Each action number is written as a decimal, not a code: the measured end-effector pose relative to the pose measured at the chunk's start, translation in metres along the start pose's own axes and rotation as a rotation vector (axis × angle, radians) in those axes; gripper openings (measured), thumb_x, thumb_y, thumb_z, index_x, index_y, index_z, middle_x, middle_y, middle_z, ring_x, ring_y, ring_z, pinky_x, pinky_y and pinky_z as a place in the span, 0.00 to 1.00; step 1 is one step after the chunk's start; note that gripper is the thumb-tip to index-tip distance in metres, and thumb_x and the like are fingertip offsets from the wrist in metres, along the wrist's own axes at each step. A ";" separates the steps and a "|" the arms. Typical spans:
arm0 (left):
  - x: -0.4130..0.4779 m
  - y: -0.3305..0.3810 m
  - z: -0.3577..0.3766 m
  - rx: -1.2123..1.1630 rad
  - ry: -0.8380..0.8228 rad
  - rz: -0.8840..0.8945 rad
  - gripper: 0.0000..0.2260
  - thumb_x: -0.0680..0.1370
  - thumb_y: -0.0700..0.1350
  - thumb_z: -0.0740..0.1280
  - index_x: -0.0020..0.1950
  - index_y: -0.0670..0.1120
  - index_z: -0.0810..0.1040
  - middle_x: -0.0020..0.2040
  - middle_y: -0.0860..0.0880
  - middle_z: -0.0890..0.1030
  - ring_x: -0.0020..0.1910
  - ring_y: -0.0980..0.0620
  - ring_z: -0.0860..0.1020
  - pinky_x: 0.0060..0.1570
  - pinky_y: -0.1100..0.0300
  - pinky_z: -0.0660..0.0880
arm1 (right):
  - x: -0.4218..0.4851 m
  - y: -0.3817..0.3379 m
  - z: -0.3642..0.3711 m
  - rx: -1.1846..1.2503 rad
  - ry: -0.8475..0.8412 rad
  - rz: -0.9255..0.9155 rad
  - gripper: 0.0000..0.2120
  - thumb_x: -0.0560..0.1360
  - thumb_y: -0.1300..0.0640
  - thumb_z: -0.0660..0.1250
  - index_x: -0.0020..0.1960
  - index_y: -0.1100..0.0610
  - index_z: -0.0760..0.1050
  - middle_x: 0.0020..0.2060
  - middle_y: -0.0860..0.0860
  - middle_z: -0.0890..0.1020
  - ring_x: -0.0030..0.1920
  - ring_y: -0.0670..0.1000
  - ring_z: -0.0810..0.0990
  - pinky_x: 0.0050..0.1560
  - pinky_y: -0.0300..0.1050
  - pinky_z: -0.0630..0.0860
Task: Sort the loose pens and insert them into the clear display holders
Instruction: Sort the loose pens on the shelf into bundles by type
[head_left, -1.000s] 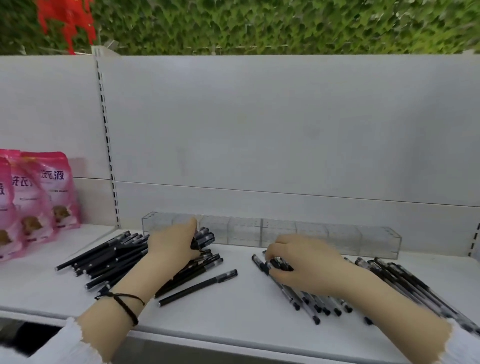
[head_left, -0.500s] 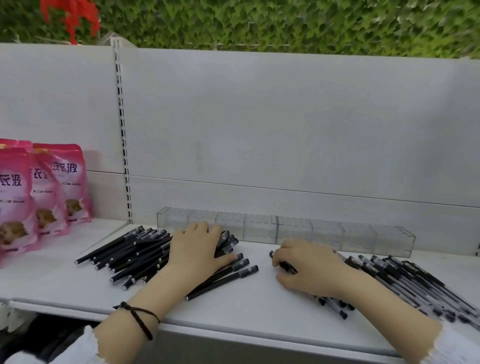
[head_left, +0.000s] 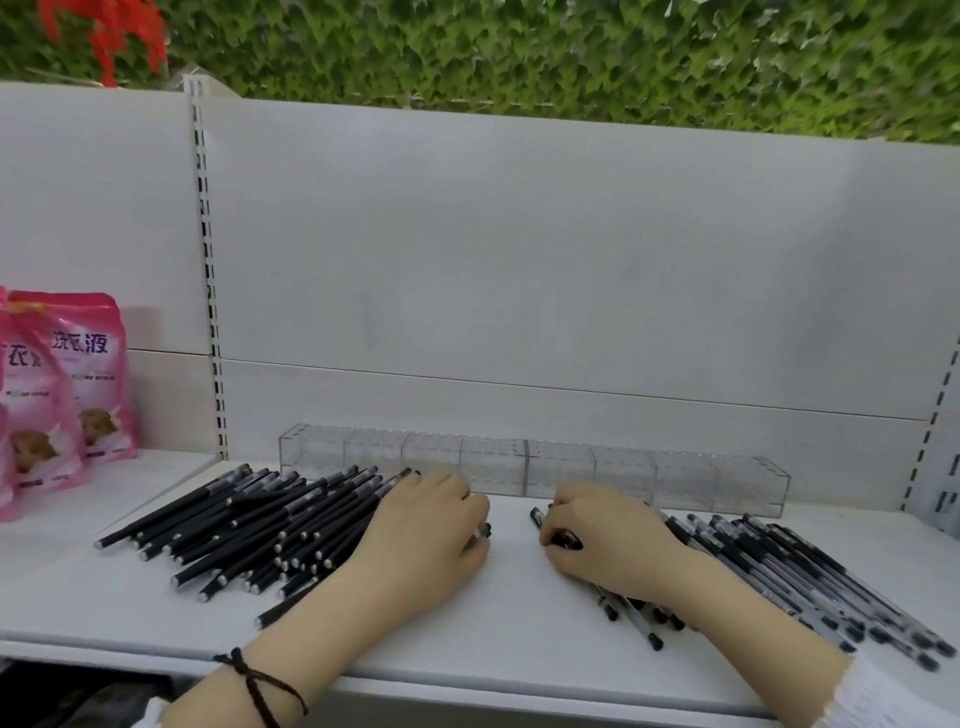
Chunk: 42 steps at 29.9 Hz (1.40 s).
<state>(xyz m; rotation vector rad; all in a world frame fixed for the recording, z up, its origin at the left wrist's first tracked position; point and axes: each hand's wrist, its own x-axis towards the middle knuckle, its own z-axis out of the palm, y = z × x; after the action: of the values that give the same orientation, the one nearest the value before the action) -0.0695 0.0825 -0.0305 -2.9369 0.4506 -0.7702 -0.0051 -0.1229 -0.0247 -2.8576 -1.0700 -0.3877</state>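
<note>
Two piles on the shelf (head_left: 519, 603): uncounted black pens (head_left: 249, 525) run front-left to rear-right, clear pens (head_left: 810, 577) front-right to rear-left. The right hand (head_left: 608, 540) grips one pen (head_left: 537, 518); the left hand (head_left: 431, 540) is curled, its grip unclear.

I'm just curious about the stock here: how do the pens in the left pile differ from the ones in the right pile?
The left pile has solid black barrels with silvery tips; the right pile has see-through barrels with black ends. The left pile slants toward the left front, the right pile toward the right front. Both lie loose on the white shelf before the clear holders.
</note>
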 end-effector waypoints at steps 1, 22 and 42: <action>0.002 0.007 0.000 -0.076 -0.023 -0.013 0.11 0.79 0.54 0.57 0.55 0.53 0.74 0.53 0.54 0.75 0.57 0.51 0.71 0.52 0.57 0.66 | -0.002 0.004 -0.003 0.050 -0.002 0.013 0.11 0.77 0.49 0.61 0.55 0.46 0.78 0.50 0.43 0.76 0.52 0.46 0.75 0.47 0.45 0.74; 0.060 0.098 0.020 -0.364 -0.191 -0.291 0.17 0.79 0.47 0.60 0.32 0.46 0.60 0.33 0.49 0.66 0.30 0.52 0.64 0.32 0.56 0.62 | -0.084 0.170 -0.036 -0.017 -0.009 0.500 0.10 0.75 0.43 0.64 0.53 0.44 0.74 0.46 0.42 0.77 0.47 0.46 0.76 0.46 0.44 0.74; 0.111 0.206 0.021 -0.632 -0.302 -0.264 0.18 0.77 0.59 0.66 0.63 0.51 0.75 0.57 0.48 0.79 0.55 0.49 0.79 0.51 0.58 0.73 | -0.114 0.222 -0.031 0.094 -0.060 0.380 0.14 0.75 0.43 0.66 0.52 0.52 0.79 0.47 0.48 0.78 0.46 0.49 0.77 0.48 0.43 0.73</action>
<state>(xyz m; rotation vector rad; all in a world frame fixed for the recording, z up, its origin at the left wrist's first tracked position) -0.0212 -0.1469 -0.0258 -3.6732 0.3279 -0.1978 0.0508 -0.3682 -0.0181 -2.9100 -0.5133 -0.2184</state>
